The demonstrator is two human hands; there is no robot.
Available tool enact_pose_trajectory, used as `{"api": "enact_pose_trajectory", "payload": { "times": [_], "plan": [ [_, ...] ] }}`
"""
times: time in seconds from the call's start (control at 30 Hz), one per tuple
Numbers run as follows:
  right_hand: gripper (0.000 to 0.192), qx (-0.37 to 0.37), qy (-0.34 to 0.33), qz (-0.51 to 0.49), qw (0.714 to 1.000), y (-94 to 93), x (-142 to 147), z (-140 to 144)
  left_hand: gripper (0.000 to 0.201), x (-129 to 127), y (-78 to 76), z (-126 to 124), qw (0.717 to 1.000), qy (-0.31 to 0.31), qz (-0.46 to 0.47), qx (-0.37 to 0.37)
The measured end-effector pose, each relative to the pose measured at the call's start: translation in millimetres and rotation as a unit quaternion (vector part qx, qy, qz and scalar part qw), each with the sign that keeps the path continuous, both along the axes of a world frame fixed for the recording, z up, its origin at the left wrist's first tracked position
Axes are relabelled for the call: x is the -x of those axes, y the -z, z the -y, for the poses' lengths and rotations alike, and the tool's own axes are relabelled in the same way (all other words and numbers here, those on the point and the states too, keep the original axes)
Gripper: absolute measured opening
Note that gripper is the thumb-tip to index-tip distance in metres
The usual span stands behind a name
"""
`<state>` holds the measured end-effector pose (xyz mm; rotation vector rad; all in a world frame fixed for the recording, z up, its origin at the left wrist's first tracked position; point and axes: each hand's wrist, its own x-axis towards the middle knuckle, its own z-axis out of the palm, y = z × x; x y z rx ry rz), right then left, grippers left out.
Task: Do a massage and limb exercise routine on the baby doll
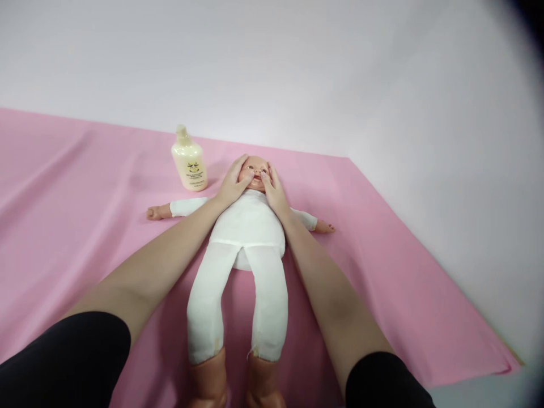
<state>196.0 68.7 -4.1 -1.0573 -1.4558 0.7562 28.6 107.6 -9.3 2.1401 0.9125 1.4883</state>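
Both hands, left hand point(233, 184) and right hand point(274, 190), are pressing spread fingers on the doll point(249, 226)'s cheeks; the lotion bottle point(189, 160) is standing capped nearby.

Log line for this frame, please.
left hand: on doll face | right hand: on doll face | doll: supine, pink sheet | bottle: upright, untouched

doll point(249, 226): on its back, centre frame, on pink sheet point(403, 272)
left hand point(234, 184), right hand point(274, 190): cupping its cheeks
lotion bottle point(189, 160): upright, upper left of the head
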Motion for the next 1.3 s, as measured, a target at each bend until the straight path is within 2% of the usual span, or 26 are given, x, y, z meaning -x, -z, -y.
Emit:
{"api": "enact_pose_trajectory", "payload": {
  "times": [0.3,0.77,1.0,1.13,1.3],
  "plan": [
    [0.083,0.019,0.001,0.002,1.000,-4.2,0.6,4.2,0.075,-0.5,-0.8,1.3,1.000,-0.001,0.011,0.006],
    [0.090,0.008,0.003,0.002,1.000,-2.9,0.3,3.8,0.083,-0.4,-1.7,1.9,1.000,-0.002,0.008,0.014],
    [0.084,0.014,0.000,0.003,1.000,-4.2,0.5,5.4,0.080,-1.3,-2.1,2.8,1.000,-0.001,0.013,0.010],
    [0.086,0.025,0.006,0.004,1.000,-4.2,0.1,5.0,0.076,-1.5,-2.9,3.4,1.000,-0.001,0.009,0.000],
    [0.099,0.064,0.027,0.013,0.997,-7.9,0.0,6.6,0.072,-1.2,-3.3,2.3,1.000,0.004,0.000,-0.007]
  ]
}}
